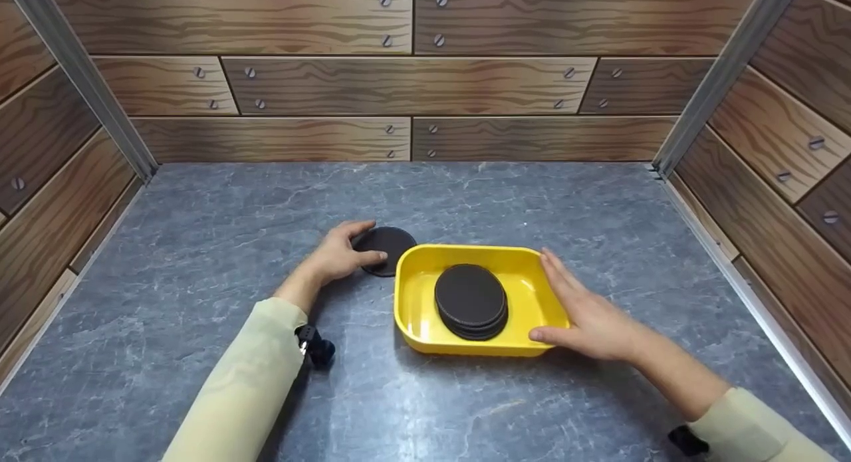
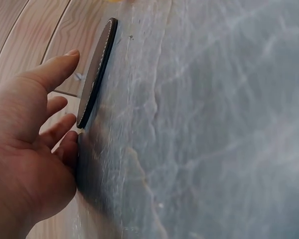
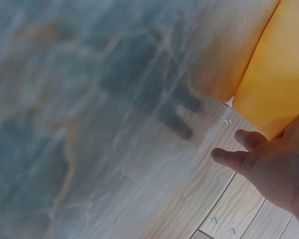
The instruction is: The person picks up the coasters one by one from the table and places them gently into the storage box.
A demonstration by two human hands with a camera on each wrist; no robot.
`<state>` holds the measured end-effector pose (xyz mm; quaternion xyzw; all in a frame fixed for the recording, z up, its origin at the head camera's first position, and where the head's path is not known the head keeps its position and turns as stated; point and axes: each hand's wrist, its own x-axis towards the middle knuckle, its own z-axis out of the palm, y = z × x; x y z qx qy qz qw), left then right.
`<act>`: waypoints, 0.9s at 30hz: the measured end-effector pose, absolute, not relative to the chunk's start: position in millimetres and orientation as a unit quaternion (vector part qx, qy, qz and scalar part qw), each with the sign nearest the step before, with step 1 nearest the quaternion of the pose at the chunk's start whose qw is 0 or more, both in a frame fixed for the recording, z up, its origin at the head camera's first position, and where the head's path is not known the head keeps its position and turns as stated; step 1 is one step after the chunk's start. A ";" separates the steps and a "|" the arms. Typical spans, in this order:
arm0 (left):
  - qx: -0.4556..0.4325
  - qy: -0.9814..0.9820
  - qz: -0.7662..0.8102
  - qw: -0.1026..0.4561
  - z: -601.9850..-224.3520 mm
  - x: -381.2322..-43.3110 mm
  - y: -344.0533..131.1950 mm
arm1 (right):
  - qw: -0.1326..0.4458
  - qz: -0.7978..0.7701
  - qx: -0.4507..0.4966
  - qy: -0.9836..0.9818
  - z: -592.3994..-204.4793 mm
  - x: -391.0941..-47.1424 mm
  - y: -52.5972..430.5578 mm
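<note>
A flat round black coaster (image 1: 392,246) with stitching along its rim lies on the table, just beyond the left corner of a yellow tray (image 1: 469,348). Around its left side is my left hand (image 1: 338,252), thumb and fingers spread. In the left wrist view, the thumb stands clear above the coaster (image 2: 96,74) and the fingertips are close to its edge. Inside the tray sits a stack of similar black coasters (image 1: 470,294). My right hand (image 1: 592,319) rests against the tray's right end with straight fingers, the thumb over the near right rim.
The grey marbled tabletop (image 1: 199,262) is bounded by wood-plank panels (image 1: 409,85) at the back and both sides. Metal corner posts (image 1: 725,76) stand at the back corners. A small black device (image 1: 319,349) is strapped at the left wrist.
</note>
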<state>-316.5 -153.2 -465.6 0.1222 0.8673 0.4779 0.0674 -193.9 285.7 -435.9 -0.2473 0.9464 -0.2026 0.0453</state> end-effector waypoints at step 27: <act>0.131 0.914 0.375 0.081 -464.8 -316.3 -151.8 | 0.048 -0.209 -0.250 0.944 -434.5 -194.2 285.4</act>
